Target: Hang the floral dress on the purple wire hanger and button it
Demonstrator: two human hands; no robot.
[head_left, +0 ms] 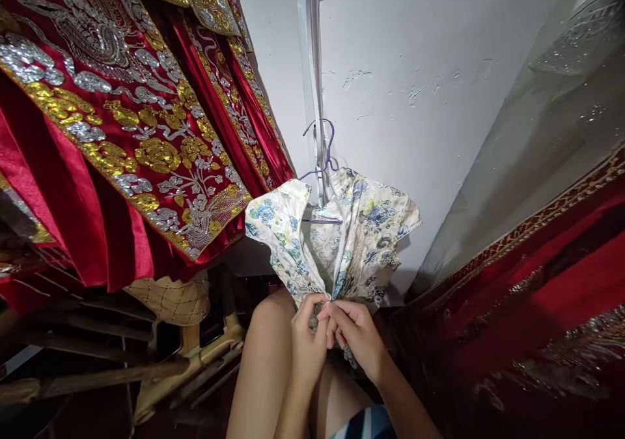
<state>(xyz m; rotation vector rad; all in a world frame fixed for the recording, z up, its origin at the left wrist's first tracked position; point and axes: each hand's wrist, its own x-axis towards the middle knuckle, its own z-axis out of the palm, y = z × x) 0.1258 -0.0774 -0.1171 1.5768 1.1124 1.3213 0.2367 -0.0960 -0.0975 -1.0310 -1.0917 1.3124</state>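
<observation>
A white cap-sleeved garment (375, 230) with blue and yellow flowers hangs on a purple hanger (332, 146). Its zipper opening (305, 250) gapes in a V from the collar down to my fingers. My left hand (310, 325) pinches the fabric edge just left of where the two sides meet. Close against it, my right hand (356, 331) is closed on the garment at the bottom of the V, thumb and index finger together. The zipper pull itself is hidden by my fingertips. The lower part of the garment falls out of sight behind my hands.
Red costumes with gold and silver sequins (161, 155) hang on the left, above a wooden chair-like frame (190, 361). A metal pole (307, 48) runs down the white wall (415, 48). Plastic-covered red clothing (551, 263) stands on the right. My bare knee (271, 328) is below the garment.
</observation>
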